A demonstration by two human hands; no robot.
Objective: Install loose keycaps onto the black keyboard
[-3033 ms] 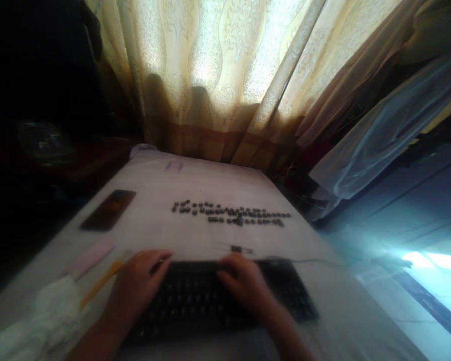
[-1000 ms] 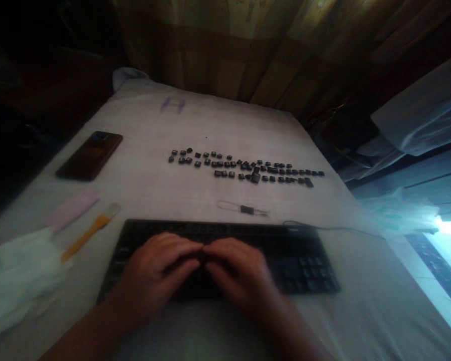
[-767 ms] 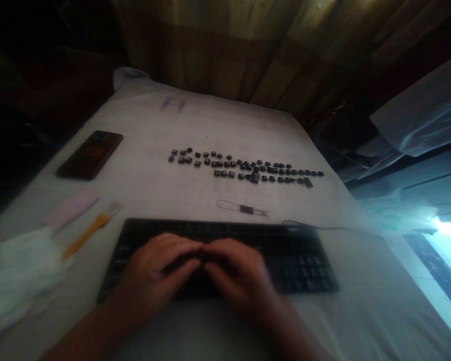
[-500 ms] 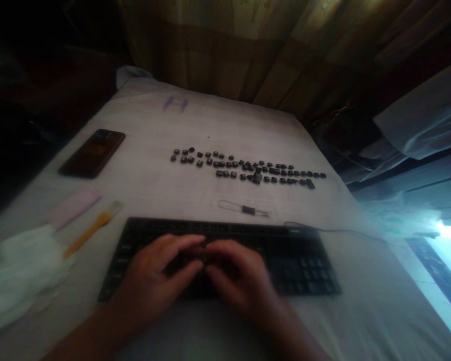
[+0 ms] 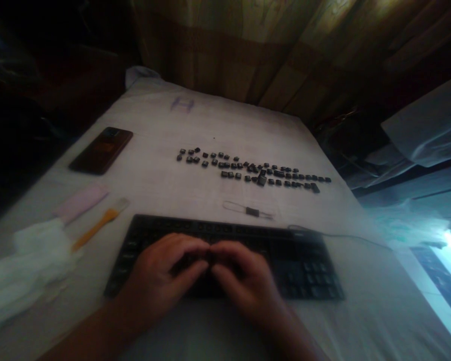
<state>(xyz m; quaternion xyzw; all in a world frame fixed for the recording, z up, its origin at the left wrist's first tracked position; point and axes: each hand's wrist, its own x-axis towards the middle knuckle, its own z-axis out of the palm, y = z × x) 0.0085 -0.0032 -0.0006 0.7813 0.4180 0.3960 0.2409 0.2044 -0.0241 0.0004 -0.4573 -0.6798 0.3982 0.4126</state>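
A black keyboard [image 5: 283, 258] lies across the near part of the white-covered surface, with some of its keys gone. Over its middle, my left hand [image 5: 165, 271] and my right hand [image 5: 250, 281] meet at the fingertips. Both hands have thumb and fingers pinched together; a small dark spot shows between them, too dim to name. Beyond the keyboard lies a wire keycap puller [image 5: 252, 212] with a dark grip. Farther back, loose black keycaps [image 5: 225, 165] are spread in uneven rows.
To the left are a dark phone [image 5: 101, 150], a pink block or cloth [image 5: 81, 201], a brush with an orange handle [image 5: 95, 229] and crumpled white tissue [image 5: 43, 253]. The keyboard's cable [image 5: 353, 237] runs off to the right. A curtain [image 5: 233, 55] hangs behind.
The view has shifted slightly, so most things sit a little farther right. My fingertips have drawn closer together over the keyboard. The loose keycaps and tools keep their arrangement.
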